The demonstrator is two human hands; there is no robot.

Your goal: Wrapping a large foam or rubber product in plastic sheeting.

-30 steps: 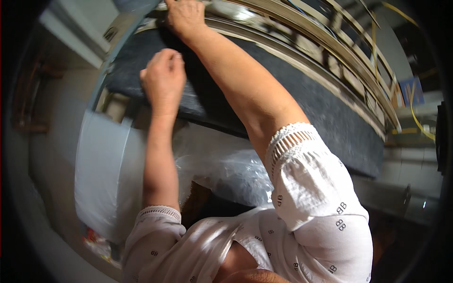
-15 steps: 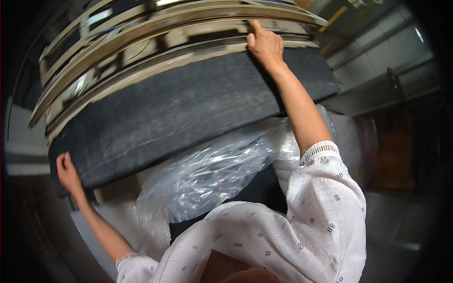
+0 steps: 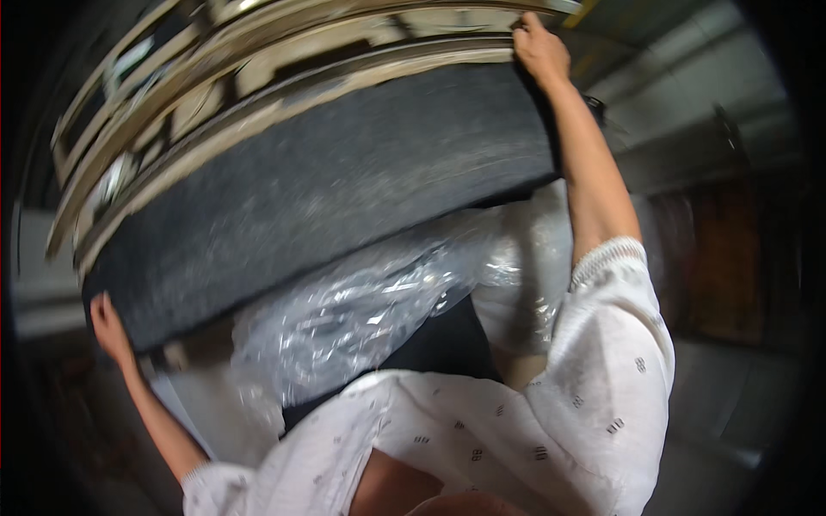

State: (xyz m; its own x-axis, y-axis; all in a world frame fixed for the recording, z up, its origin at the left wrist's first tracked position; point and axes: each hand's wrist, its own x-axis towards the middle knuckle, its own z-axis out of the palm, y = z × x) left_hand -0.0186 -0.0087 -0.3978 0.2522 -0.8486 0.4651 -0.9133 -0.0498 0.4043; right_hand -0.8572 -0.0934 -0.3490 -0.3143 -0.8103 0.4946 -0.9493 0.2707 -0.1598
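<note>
A long panel covered in dark grey-black fabric (image 3: 344,163) stretches across in front of me, tilted up toward the right. Bare wooden rails (image 3: 284,52) run along its far side, with a ragged light strip where the dark covering ends. At the panel's left end my left hand (image 3: 108,328) is closed, its fingers curled at the near corner. My right hand (image 3: 544,56) reaches to the far right end, fingers bent over the edge by the rails. Motion blurs its fingertips, and the forearm crosses the panel's right end.
Crumpled clear plastic sheeting (image 3: 344,322) lies between my body and the panel, over something pale at the right. A brownish block-like shape (image 3: 723,258) stands farther right. Pale wall or cabinet surfaces (image 3: 680,112) are blurred at the far right.
My right hand has moved right along the far edge to the panel's end. My left hand stays at the left end. The panel and rails sit slightly farther left and higher in view.
</note>
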